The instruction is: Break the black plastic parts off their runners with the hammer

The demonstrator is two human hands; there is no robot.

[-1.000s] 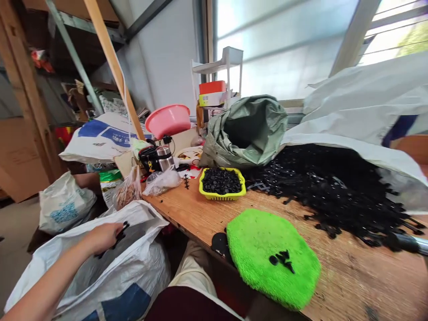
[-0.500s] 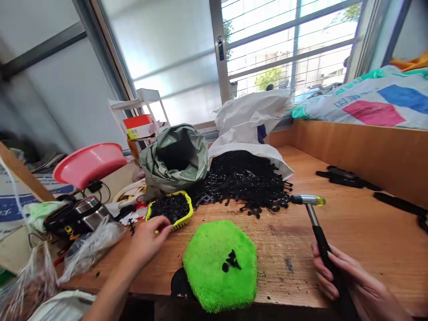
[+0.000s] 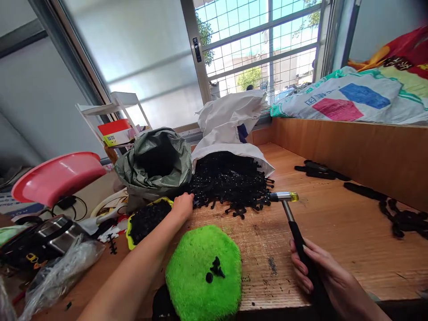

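Observation:
My right hand (image 3: pixel 319 272) is wrapped around the black handle of a small hammer (image 3: pixel 296 232). The hammer's head, with a black face and a clear yellow face, rests near the right edge of a pile of black plastic pieces (image 3: pixel 230 178). My left hand (image 3: pixel 183 207) reaches to the left edge of that pile; its fingers point away and are mostly hidden. Under my left forearm stands a yellow basket (image 3: pixel 130 229) heaped with small black parts. In front of me lies a fluffy green hexagonal cushion (image 3: pixel 203 245) with a few black pieces (image 3: pixel 217 267) on it.
A grey-green woven sack (image 3: pixel 154 165) stands open behind the basket. The pile spills from a white sack (image 3: pixel 230 120). Black strips (image 3: pixel 321 169) lie along the wooden board (image 3: pixel 334 138) at right. A steel flask (image 3: pixel 60 232), plastic bag (image 3: pixel 67 267) and pink basin (image 3: pixel 60 174) crowd the left.
My left hand has moved from the yellow basket rightward and forward to the pile's edge. The view has turned right. My right hand keeps its grip on the hammer.

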